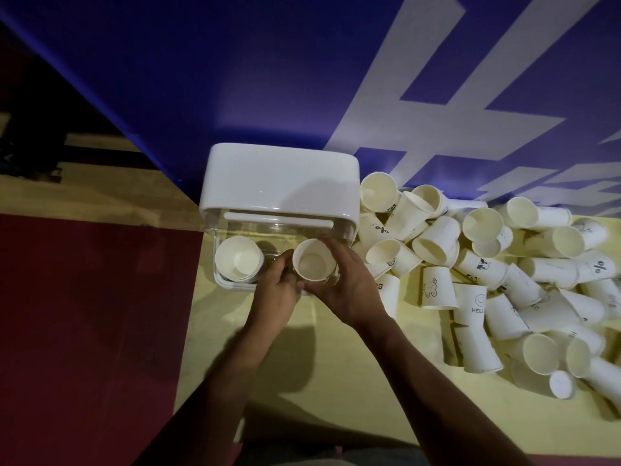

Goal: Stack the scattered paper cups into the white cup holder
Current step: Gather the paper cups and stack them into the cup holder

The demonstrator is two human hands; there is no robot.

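The placing step is in hand: the left hand (275, 292) and right hand (349, 287) curl their fingers round an upright paper cup (313, 262) at the white cup holder's (279, 176) right side, beside a nested stack (239, 260). Next it probably needs letting go, then a reach to the scattered cups (487, 264) right of the holder.

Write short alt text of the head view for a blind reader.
The left hand and right hand hold an upright paper cup at the white cup holder, beside a cup stack inside it. Loose cups lie piled on the yellow table at right.
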